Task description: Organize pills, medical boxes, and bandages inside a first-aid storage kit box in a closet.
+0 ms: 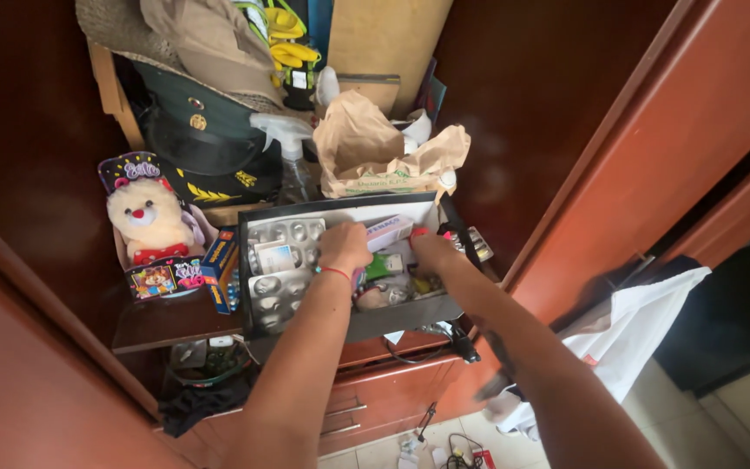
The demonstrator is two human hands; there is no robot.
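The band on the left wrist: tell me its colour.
Red. A thin band around the left hand's wrist, seen in the head view, the only one.

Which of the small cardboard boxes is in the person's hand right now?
The long pale pink-and-white cardboard box, held by the left hand above the tray; the blue-and-orange box stands outside, untouched.

— What sits on your dark wooden shelf point(154, 323)?
— You see a dark box point(392, 318), a boxed plush toy point(151, 227), a small blue carton point(221, 267), a crumpled paper bag point(375, 149) and a spray bottle point(292, 156).
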